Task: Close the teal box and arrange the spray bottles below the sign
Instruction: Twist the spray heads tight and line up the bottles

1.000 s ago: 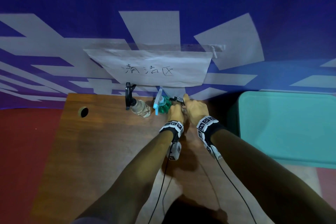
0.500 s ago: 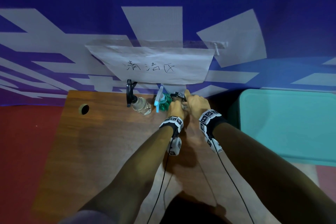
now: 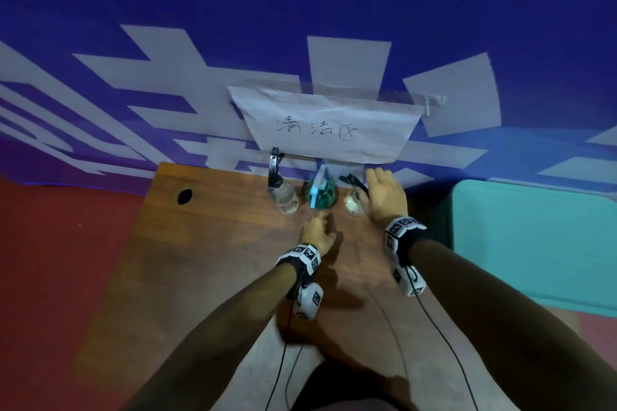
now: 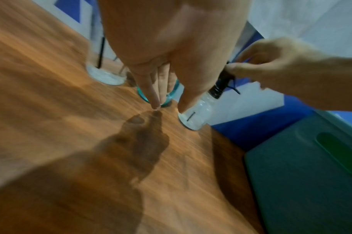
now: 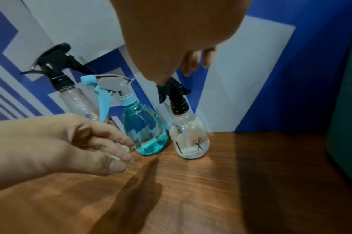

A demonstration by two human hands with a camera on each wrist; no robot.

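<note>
Count: three spray bottles, one sign, one teal box, one table.

All three bottles stand upright in a row at the far edge of the wooden table (image 3: 207, 277), directly below the paper sign (image 3: 330, 125) taped to the blue-and-white wall. From my left: a slim clear bottle with a black trigger head (image 5: 75, 101), a teal-tinted bottle with a light blue and grey trigger head (image 5: 144, 134), and a round clear bottle with a black trigger head and a scissors mark (image 5: 188, 139). The last two stand just beside each other; I cannot tell whether they touch.

The teal box (image 3: 534, 243) sits off the right side of the table with its lid down flat.

My left hand (image 3: 315, 232) is on the near side of the teal-tinted bottle, fingers loosely extended and holding nothing; in the left wrist view the fingertips (image 4: 156, 104) point down close to the tabletop, just short of that bottle's base.

My right hand (image 3: 384, 197) is at the round clear bottle, above and beside its head. In the left wrist view the thumb and fingers sit by the black trigger head, but blur prevents me from confirming a pinch.
</note>
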